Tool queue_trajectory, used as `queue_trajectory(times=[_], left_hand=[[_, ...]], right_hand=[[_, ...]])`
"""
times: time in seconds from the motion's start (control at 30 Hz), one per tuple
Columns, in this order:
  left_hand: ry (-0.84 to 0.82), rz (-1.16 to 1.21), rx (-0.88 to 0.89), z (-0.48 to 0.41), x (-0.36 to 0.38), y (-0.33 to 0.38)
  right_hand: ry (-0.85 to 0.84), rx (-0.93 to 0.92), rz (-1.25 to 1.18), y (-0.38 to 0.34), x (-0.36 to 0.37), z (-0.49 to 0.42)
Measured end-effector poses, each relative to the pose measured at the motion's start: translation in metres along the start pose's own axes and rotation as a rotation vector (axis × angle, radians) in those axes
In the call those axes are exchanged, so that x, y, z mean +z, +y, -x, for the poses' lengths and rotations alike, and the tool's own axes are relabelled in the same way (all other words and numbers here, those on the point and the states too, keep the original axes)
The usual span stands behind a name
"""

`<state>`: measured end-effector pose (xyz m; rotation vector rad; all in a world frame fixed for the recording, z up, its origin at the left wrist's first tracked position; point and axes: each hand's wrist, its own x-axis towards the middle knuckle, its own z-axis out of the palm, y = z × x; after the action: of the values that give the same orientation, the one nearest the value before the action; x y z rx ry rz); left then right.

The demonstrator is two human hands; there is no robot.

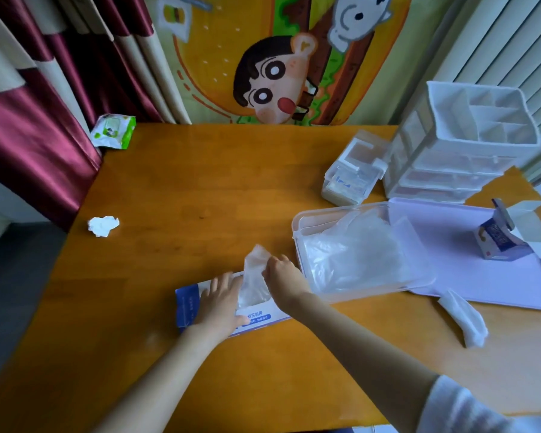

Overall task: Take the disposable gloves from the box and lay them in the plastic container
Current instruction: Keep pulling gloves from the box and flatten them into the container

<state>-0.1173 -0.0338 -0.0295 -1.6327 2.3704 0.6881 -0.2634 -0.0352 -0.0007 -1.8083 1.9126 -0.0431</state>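
Right hand (283, 273): fingertips pinch a clear glove (255, 276) that stands up out of the box (186, 307)
Left hand (219, 303): just left of the grip, fingers straight, pressed flat on the box top
Box: blue and white, directly under the grip
Plastic container (297, 226): just right of the grip, open, clear gloves (353, 254) piled inside
Lid (481, 276): lilac, beyond the container, a small carton (497, 242) on it
Crumpled tissue (103, 225): well left of the grip

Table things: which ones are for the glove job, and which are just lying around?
For the job: glove box, pressed down by the left hand; glove, pinched by the right hand; plastic container.

Lying about: crumpled tissue; wipes pack; drawer organiser; small carton.
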Motion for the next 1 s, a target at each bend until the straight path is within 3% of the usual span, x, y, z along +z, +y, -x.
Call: queue_trajectory(times=[0.3,0.5,0.63,0.73,0.87,1.0], left_hand=[[-0.064,0.031,-0.018,0.004,0.001,0.001],[-0.115,0.116,0.022,-0.006,-0.016,0.001],[0.079,0.386,0.027,-0.012,-0.053,0.023],[0.156,0.474,0.146,-0.014,-0.084,0.047],[0.066,0.404,0.388,-0.006,-0.119,0.083],[-0.067,0.362,0.393,-0.011,-0.128,0.094]], right_hand=[[0.336,0.054,-0.657,0.024,-0.056,0.016],[0.373,-0.101,-0.512,0.049,-0.089,0.031],[0.266,-0.2,-0.386,0.059,-0.097,0.046],[0.135,-0.243,-0.319,0.062,-0.099,0.055],[0.003,-0.326,-0.216,0.063,-0.098,0.064],[0.05,-0.319,-0.386,0.071,-0.1,0.069]])
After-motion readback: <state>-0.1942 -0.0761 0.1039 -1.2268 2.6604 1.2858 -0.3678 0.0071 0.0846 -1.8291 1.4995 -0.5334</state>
